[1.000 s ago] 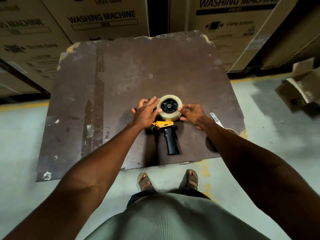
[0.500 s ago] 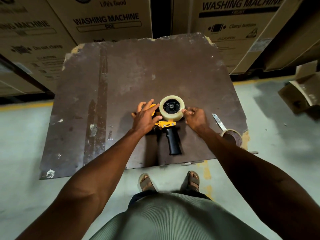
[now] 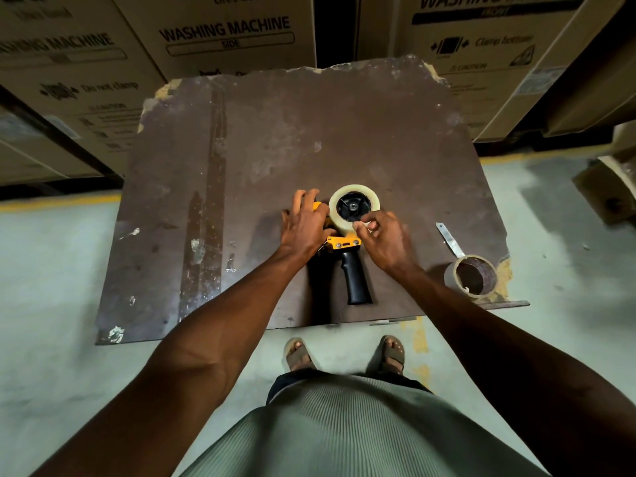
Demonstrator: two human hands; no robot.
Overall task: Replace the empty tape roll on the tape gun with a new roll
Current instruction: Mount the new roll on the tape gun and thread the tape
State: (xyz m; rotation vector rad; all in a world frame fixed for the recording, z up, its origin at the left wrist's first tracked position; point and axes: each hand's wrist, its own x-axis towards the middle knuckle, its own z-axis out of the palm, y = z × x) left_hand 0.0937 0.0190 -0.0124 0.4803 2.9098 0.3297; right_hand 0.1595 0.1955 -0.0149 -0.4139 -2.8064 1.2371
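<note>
A yellow tape gun with a black handle lies flat on the brown board, handle toward me. A full pale tape roll sits on its black hub. My left hand presses down on the gun's yellow front part, left of the roll. My right hand pinches at the roll's near right edge with thumb and fingertips. The empty cardboard core lies at the board's right near corner.
A small metal blade lies next to the empty core. Large washing-machine cartons stand behind the board. A torn carton sits on the floor at right. My sandalled feet stand at the board's near edge.
My right hand has shifted from the roll's right side to its near edge, fingers now pinching. My left hand has slid a little onto the gun's front. The view has tilted, showing the empty core.
</note>
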